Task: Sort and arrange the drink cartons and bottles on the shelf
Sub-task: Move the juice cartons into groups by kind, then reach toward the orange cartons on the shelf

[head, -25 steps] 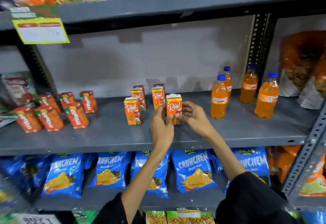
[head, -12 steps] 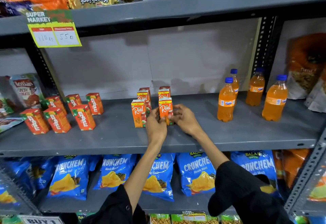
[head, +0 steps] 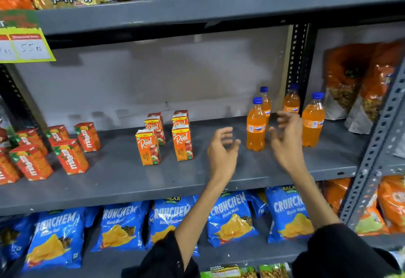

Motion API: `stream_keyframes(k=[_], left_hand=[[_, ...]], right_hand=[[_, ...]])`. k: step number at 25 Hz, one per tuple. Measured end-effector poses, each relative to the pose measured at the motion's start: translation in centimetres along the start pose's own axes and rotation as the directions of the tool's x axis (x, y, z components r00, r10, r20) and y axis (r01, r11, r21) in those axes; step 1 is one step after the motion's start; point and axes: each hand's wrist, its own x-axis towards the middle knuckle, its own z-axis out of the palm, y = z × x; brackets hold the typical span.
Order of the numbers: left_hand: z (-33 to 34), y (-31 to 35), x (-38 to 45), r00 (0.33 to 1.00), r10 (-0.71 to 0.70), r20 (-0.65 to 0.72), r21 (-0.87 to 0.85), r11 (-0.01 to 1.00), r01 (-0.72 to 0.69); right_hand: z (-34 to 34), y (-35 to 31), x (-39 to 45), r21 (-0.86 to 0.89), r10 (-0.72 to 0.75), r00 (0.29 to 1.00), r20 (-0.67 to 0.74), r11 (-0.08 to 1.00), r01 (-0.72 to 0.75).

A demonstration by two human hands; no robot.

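Observation:
Several orange Real juice cartons stand in two short rows on the grey shelf (head: 122,181); the front pair are the left carton (head: 147,147) and the right carton (head: 182,143). Red Maaza cartons (head: 70,156) cluster at the left. Several orange Fanta bottles with blue caps stand at the right, the nearest bottle (head: 256,125) between my two hands. My left hand (head: 222,148) hovers open just left of that bottle. My right hand (head: 286,140) hovers open on its other side, in front of the back bottle (head: 291,100). Neither hand touches anything.
Snack bags (head: 359,85) lean at the far right beyond a perforated upright (head: 299,63). Blue Crunchem chip bags (head: 230,216) fill the shelf below. A yellow price tag (head: 26,45) hangs from the upper shelf edge at the left.
Both hands have let go of the front right Real carton, which now stands in its row. They have moved right, toward the Fanta bottles.

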Motion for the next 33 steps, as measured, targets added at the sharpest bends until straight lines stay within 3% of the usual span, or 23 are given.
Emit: stream_keyframes(k=[2,4,6,11,23,26,28,31,33], left_hand=[[2.0,0.2,1.7,0.988,-0.094,0.124,0.054,0.995,0.088],[3.5,-0.1,2.9,0.969,-0.139,0.205,0.068,0.989,0.127],[4.4,-0.5,3.2,0.963,-0.132,0.236,0.066,0.991,0.12],[5.7,-0.5,3.0,0.965,-0.15,0.214,0.017,0.989,0.15],[9.2,0.1,2.4,0.956,-0.14,0.259,0.039,0.99,0.134],[7.5,0.4,1.1,0.956,-0.098,0.277,0.055,0.995,0.086],[5.1,0.0,-0.2,0.97,-0.021,0.242,0.041,0.999,0.011],[-0.3,-1.6,-2.6,0.983,0.134,0.125,0.108,0.983,-0.148],[-4.7,-2.3,-4.1,0.973,0.223,0.065,0.198,0.952,-0.232]], right_hand=[[-1.2,0.7,1.4,0.036,0.141,0.951,0.277,0.987,-0.156],[-1.2,0.4,1.8,0.124,0.211,0.817,0.537,0.938,-0.324],[-0.6,0.6,1.9,0.167,0.202,0.775,0.598,0.915,-0.367],[-0.1,2.5,2.2,0.238,0.204,0.812,0.547,0.892,-0.385],[-2.0,4.4,1.8,0.185,0.213,0.861,0.462,0.926,-0.328],[-1.8,3.9,-0.8,-0.033,0.184,0.952,0.244,0.983,-0.181],[-1.0,2.7,-3.4,-0.19,0.07,0.993,0.098,0.981,-0.051],[1.5,0.0,-6.6,-0.236,-0.15,0.983,0.107,0.956,0.172],[4.4,-2.4,-8.2,-0.192,-0.213,0.965,0.155,0.951,0.241]])
